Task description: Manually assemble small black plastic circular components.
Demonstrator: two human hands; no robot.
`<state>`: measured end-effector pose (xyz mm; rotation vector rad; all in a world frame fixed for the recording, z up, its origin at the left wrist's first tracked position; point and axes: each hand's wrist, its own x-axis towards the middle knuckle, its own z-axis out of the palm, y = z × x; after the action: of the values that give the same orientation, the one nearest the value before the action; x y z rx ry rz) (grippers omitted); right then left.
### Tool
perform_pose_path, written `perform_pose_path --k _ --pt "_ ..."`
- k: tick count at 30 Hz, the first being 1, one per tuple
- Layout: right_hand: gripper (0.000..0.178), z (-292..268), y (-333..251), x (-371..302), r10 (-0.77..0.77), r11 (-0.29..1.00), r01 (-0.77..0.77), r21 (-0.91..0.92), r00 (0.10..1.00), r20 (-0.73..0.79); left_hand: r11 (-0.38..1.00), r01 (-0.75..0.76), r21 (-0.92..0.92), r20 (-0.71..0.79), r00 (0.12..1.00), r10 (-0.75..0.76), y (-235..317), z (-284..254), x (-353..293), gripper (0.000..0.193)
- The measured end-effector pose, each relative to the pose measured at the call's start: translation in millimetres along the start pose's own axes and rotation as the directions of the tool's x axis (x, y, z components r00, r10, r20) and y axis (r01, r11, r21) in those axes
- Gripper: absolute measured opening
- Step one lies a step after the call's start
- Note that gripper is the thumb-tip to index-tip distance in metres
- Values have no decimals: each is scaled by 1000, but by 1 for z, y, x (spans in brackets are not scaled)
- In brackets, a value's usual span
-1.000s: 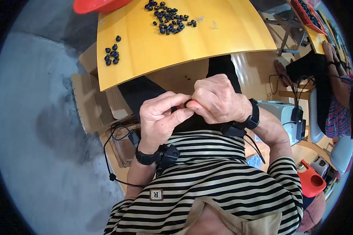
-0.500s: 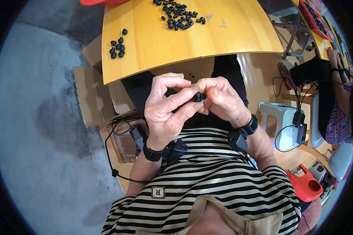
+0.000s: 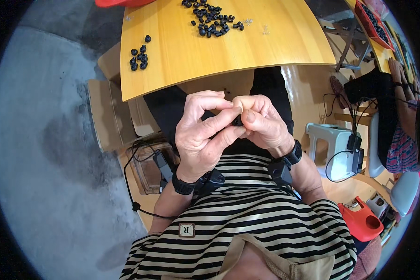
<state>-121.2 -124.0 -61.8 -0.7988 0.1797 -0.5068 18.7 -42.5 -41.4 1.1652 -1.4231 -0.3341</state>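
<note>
Between my fingertips, in front of my body and below the table edge, is a small round black part (image 3: 237, 121), mostly covered by the fingers. My left hand (image 3: 203, 128) pinches it from the left with thumb and forefinger. From the other side my right hand (image 3: 263, 121) presses thumb and curled forefinger against it; the two hands meet there. A larger heap of small black parts (image 3: 212, 21) lies toward the far side of the yellow table. A smaller group of black knob-like pieces (image 3: 140, 58) sits at the table's left.
The yellow wooden table (image 3: 186, 56) spans the top. Small clear bits (image 3: 248, 22) lie beside the heap. An open cardboard box (image 3: 105, 112) stands left, a white stool (image 3: 331, 144) right. Another person's arm (image 3: 399, 74) is at the far right, near a red tray (image 3: 375, 28).
My fingers have closed further over the black part, so less of it shows. Both hands have shifted slightly toward each other.
</note>
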Motion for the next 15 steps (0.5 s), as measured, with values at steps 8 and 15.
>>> perform_pose_path --k 8,15 --pt "33 7 -1 1 47 994 -46 98 999 -6 1000 3 14 -31 1000 -3 2 3 -1 32" --pt "31 10 1 2 120 990 -113 88 990 -72 987 142 -77 -47 988 -146 0 -2 -5 27"
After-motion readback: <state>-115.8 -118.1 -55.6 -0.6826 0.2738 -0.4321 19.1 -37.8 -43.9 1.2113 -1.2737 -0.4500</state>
